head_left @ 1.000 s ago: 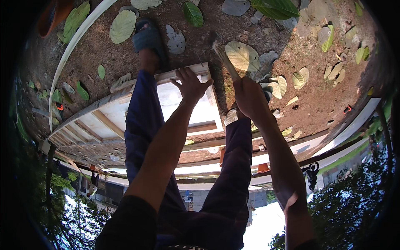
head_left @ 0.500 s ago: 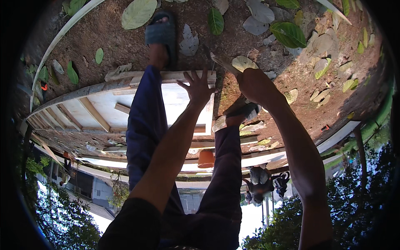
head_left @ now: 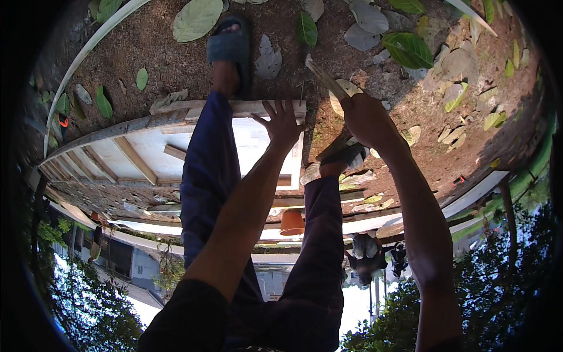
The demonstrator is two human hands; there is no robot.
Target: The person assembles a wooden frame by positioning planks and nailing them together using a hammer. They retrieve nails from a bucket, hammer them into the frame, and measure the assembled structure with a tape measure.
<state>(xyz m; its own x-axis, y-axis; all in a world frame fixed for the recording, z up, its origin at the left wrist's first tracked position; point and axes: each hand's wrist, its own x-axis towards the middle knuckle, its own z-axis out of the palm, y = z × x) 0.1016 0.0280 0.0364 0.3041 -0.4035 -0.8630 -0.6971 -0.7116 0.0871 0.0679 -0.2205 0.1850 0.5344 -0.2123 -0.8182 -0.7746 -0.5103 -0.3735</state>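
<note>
The view is taken from the left of two side-by-side fisheye cameras worn on the head. The lens faces downward and is angled back between the person's legs (head_left: pixel 208 176). The ground (head_left: pixel 170 64) therefore occupies the upper portion, and the trees (head_left: pixel 492 287) beyond the ground's far edge appear inverted at the bottom. The forearms (head_left: pixel 243 193) enter from below and, with the thighs, lie nearest the lens. The fingers (head_left: pixel 280 110) and wooden frame (head_left: pixel 245 109) lie farther out, at medium range. Coverage is very wide: straight edges bow near the dark circular rim.
</note>
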